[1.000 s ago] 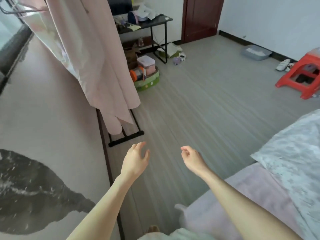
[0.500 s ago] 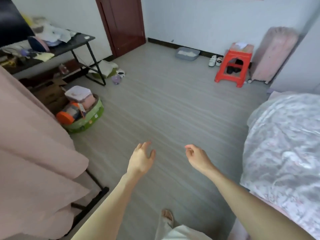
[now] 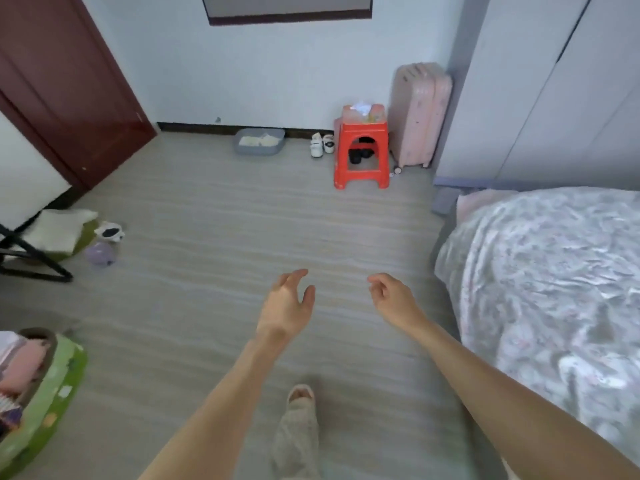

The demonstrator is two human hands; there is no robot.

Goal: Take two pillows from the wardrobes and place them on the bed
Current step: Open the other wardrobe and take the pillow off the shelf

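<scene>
grey plank floor (image 3: pixel 214 306), bed (image 3: pixel 540 271) along its right edge, no pillow in sight.
wardrobe (image 3: pixel 554 98) stands beyond the bed's far end; right hand (image 3: pixel 393 299) nearer it than left hand (image 3: pixel 285 304), both loosely curled, holding nothing.

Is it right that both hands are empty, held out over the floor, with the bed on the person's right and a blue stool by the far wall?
Not quite: the stool is red, not blue, as the head view shows. The rest holds: left hand and right hand hold nothing over the floor, and the bed lies on the person's right.
</scene>
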